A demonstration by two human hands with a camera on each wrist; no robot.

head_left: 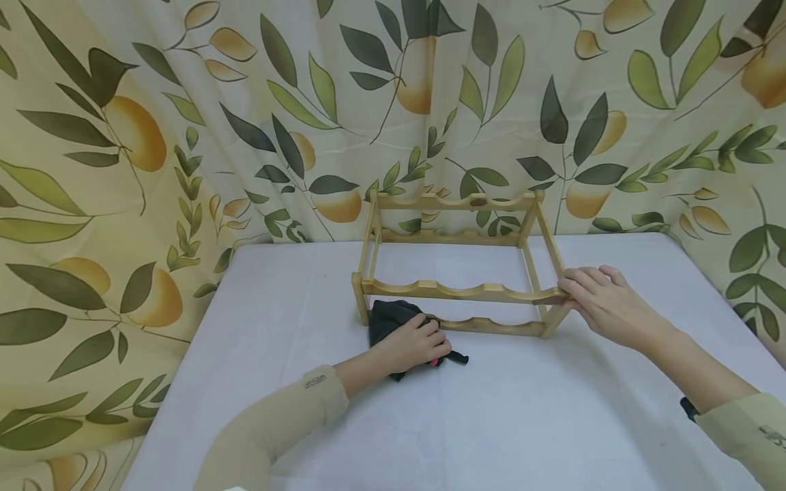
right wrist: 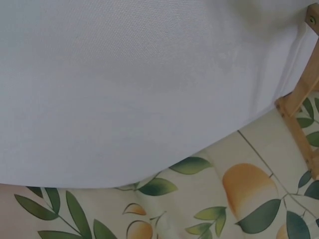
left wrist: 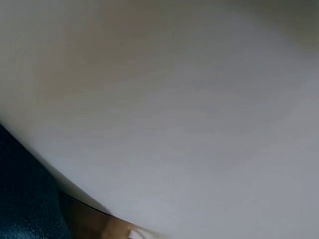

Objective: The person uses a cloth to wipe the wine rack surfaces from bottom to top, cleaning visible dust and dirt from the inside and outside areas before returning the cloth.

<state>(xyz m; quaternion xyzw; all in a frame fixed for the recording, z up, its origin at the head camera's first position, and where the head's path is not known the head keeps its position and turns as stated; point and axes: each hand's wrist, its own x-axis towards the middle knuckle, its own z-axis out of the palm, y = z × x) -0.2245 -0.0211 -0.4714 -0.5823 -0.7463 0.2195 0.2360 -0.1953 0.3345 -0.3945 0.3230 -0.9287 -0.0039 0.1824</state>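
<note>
A light wooden rack [head_left: 457, 292] with scalloped rails stands on the white-covered table. My right hand [head_left: 604, 307] grips its front right corner, fingers over the end of the upper front rail. At the rack's front left, my left hand [head_left: 414, 346] holds a bunched black cloth item [head_left: 388, 319] down by the lower front rail. A short black strap end sticks out to the right of that hand, and a small pinkish-red bit shows under the fingers. The right wrist view catches part of the rack [right wrist: 298, 94] at its right edge, with no fingers in sight.
White cloth [head_left: 491, 416] covers the table. Behind it and to the left hangs a curtain [head_left: 233, 123] printed with leaves and orange fruit, close behind the rack. In the left wrist view, a dark textured surface [left wrist: 25, 194] fills the lower left corner.
</note>
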